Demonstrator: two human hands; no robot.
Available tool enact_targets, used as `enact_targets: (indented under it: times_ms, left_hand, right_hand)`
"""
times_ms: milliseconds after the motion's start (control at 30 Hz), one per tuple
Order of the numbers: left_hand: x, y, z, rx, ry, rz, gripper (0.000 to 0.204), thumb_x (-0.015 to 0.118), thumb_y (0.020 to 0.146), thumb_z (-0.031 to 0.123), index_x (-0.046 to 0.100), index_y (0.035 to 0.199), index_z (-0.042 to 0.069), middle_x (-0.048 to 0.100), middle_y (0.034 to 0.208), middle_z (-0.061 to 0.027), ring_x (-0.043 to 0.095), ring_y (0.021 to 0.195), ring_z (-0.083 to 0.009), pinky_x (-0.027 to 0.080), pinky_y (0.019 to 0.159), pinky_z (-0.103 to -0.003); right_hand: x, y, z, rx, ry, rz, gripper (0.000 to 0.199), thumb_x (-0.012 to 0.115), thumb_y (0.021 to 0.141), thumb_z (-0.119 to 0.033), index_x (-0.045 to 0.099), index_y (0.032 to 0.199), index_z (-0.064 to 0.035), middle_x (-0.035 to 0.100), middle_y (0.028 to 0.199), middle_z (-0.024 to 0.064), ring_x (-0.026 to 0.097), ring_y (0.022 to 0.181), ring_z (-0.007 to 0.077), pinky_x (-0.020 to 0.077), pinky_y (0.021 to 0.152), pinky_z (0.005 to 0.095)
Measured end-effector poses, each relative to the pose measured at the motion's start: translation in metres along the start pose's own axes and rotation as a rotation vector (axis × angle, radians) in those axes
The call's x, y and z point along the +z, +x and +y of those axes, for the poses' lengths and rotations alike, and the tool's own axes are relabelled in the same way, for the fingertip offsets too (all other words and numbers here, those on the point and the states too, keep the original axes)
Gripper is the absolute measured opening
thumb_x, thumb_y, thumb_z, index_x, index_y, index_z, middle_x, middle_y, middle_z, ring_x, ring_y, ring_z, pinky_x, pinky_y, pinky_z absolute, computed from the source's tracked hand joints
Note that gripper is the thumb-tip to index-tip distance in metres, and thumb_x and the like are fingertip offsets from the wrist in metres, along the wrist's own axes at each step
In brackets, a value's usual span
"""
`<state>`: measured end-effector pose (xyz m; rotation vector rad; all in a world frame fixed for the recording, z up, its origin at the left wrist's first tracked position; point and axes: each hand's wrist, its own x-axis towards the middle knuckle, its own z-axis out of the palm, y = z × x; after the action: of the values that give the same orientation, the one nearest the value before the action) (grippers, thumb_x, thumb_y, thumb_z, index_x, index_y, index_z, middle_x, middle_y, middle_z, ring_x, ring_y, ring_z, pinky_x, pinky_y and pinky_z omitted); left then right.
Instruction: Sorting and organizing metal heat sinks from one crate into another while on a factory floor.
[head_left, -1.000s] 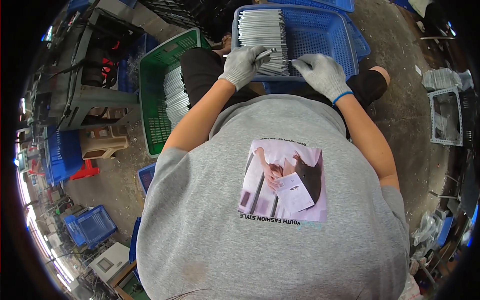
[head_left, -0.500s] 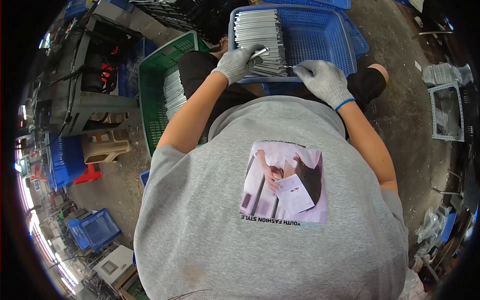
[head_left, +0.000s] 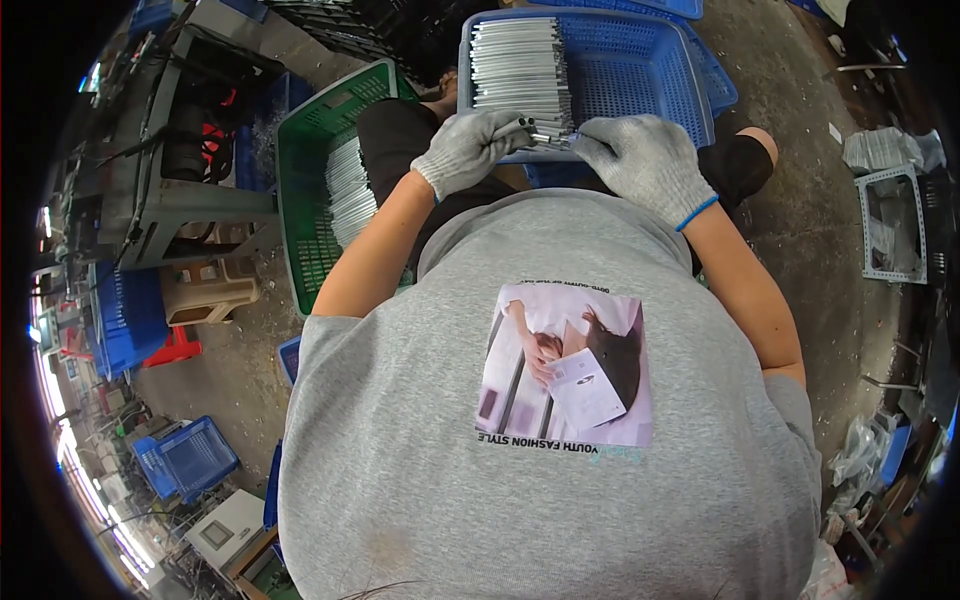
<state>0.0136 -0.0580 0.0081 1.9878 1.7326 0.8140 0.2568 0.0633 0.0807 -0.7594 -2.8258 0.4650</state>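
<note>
Your left hand in its grey knitted glove [head_left: 462,152] grips slim silver metal tubes [head_left: 525,124], their dark open ends facing your right. Your right hand in a matching glove with a blue cuff edge [head_left: 645,162] reaches in just beside them, thumb and forefinger close together; whatever they pinch is too small to tell. Beyond your hands, a blue perforated plastic basket [head_left: 635,75] holds stacked silver rods [head_left: 517,65] along its left side. By your left leg, a green plastic basket [head_left: 293,235] holds more silver rods [head_left: 350,195].

Smooth metal rods [head_left: 517,68] glinting along left edge of blue plastic basket [head_left: 640,85]; knit cloth gloves [head_left: 648,168] looking matt, rough.
</note>
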Motion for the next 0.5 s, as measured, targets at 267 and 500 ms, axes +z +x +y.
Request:
enact_targets:
  times_ms: [267,500]
  left_hand:
    - [0.008,0.001,0.013,0.053,0.145,0.164,0.026,0.058,0.087,0.004,0.072,0.109,0.006,0.075,0.095,-0.0061,0.065,0.075,-0.0247,0.050,0.074,-0.034]
    - [0.011,0.000,0.021,0.025,0.254,0.242,0.021,0.063,0.088,0.014,0.075,0.104,0.008,0.076,0.100,-0.0060,0.068,0.083,-0.0284,0.049,0.084,-0.037]
  right_hand:
    - [-0.001,0.006,-0.007,0.058,-0.067,-0.139,0.027,0.061,0.096,-0.034,0.080,0.099,-0.0139,0.077,0.080,0.0063,0.069,0.064,0.0266,0.0521,0.060,0.0373]
    - [-0.012,0.013,-0.010,0.161,0.023,-0.186,0.028,0.061,0.096,-0.033,0.080,0.100,-0.0141,0.077,0.082,0.0057,0.070,0.066,0.0253,0.0535,0.063,0.0370]
